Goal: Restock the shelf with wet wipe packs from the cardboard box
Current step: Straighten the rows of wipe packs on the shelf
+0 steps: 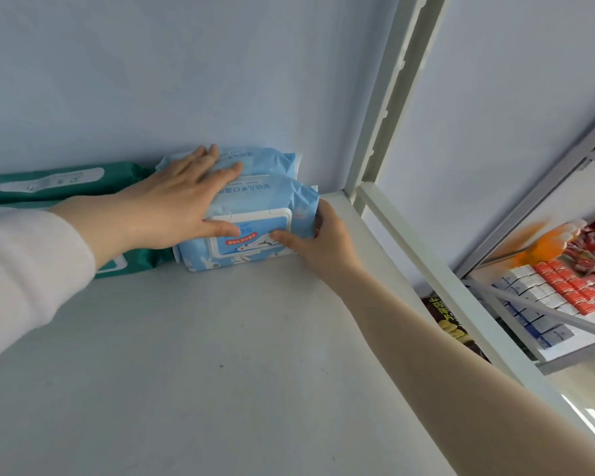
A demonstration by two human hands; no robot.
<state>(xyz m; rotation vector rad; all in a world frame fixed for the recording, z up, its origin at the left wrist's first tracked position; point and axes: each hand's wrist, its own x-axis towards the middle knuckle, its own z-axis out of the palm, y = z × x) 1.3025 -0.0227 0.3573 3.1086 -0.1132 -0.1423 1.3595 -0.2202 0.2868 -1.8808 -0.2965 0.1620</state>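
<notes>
front blue pack (265, 201): back right corner of shelf (220, 338), touching rear blue pack (265, 161). soft film, squashy, probably light; best held by the ends. right hand (318, 242) clamps its right end; left hand (182, 197) flat, fingers spread, pressing on top. green packs (49, 182) just beside.

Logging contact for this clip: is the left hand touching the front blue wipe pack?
Touching. The head view shows the left hand lying flat on the front blue wipe pack, thumb on its lid.
</notes>
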